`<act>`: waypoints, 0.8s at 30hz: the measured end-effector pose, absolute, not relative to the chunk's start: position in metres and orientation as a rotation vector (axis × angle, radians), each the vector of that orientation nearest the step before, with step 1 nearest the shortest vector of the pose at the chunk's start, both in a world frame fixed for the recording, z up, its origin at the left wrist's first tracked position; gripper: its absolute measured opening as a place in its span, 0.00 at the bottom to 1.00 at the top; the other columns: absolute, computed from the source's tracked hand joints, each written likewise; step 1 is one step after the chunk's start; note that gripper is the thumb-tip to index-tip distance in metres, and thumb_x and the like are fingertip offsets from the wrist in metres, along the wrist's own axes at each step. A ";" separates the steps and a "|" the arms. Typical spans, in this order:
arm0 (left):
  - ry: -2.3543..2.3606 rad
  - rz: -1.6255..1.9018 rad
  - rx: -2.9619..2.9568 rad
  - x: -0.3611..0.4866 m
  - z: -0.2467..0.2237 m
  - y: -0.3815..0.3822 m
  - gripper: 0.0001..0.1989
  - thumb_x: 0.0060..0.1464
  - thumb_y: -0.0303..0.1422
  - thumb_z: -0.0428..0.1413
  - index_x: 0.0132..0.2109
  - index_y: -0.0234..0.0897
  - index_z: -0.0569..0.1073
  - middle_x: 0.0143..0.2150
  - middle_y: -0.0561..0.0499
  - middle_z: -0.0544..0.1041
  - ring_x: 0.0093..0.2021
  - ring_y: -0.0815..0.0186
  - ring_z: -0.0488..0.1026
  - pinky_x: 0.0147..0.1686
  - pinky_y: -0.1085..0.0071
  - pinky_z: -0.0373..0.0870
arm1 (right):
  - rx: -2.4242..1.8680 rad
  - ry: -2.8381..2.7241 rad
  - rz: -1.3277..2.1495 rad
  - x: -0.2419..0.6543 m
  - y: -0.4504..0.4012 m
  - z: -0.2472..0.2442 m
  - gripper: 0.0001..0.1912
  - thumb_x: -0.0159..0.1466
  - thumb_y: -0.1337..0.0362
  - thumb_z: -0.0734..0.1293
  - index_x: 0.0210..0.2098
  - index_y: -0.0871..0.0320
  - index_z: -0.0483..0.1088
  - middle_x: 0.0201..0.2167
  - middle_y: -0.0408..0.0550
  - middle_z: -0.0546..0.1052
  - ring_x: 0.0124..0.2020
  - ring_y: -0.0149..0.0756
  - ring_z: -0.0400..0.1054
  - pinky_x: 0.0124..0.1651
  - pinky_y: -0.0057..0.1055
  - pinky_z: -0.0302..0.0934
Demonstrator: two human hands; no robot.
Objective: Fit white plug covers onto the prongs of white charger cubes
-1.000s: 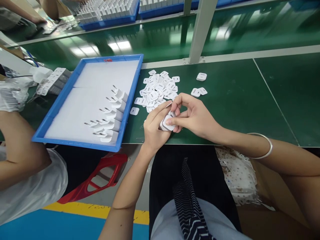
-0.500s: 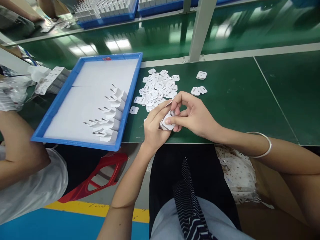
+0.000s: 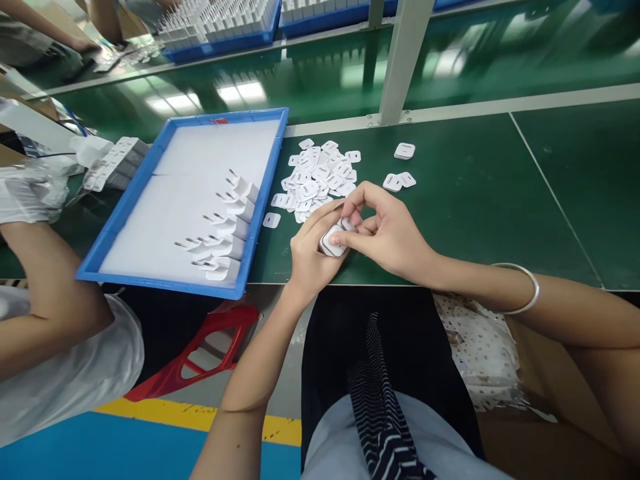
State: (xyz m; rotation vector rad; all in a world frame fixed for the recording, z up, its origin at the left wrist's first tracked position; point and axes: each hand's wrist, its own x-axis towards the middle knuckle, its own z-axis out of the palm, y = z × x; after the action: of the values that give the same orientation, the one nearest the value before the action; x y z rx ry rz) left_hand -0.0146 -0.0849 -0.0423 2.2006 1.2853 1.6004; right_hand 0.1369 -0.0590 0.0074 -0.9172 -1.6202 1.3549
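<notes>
A white plug charger (image 3: 331,244) is held near the front edge of the green table. My left hand (image 3: 311,257) is closed round its side. My right hand (image 3: 395,230) presses its thumb on the charger's flat end, with the other fingers curled behind; whether they also pinch a small part is hidden. Just beyond my hands lies a heap of small white rounded-square covers (image 3: 320,172) with slots. To the left, white chargers with metal prongs (image 3: 227,227) stand along the right side of a blue-rimmed tray (image 3: 150,167).
Loose covers (image 3: 399,180) lie right of the heap, below a small stack (image 3: 404,151). A grey post (image 3: 403,63) rises at the table's back. At left sits a co-worker, whose gloved hand (image 3: 23,193) is near bagged items. Under them is a red stool (image 3: 210,347).
The whole view has shifted slightly, with the tray appearing a little farther right. Both my hands keep their grip on the charger, and my right thumb has moved slightly on it.
</notes>
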 end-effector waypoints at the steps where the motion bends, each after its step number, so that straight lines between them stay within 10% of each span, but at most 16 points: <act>1: 1.285 1.598 2.170 -0.015 -0.041 -0.085 0.13 0.58 0.31 0.62 0.50 0.38 0.76 0.53 0.45 0.79 0.54 0.59 0.77 0.54 0.61 0.76 | -0.896 -1.626 1.361 0.137 -0.058 0.008 0.15 0.54 0.69 0.76 0.33 0.56 0.65 0.30 0.39 0.64 0.24 0.23 0.57 0.23 0.24 0.54; 24: 1.110 1.507 2.017 -0.020 -0.040 -0.086 0.19 0.54 0.35 0.66 0.52 0.40 0.78 0.53 0.42 0.80 0.54 0.57 0.78 0.55 0.58 0.76 | -0.750 -1.686 1.689 0.146 -0.039 -0.007 0.36 0.52 0.59 0.79 0.56 0.51 0.63 0.57 0.51 0.69 0.59 0.49 0.66 0.59 0.47 0.64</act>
State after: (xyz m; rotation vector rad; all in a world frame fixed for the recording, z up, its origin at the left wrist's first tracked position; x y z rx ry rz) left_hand -0.0203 -0.0860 -0.0403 2.0170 1.1100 1.5071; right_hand 0.1458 -0.0389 -0.0070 -0.7497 -1.6862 1.6890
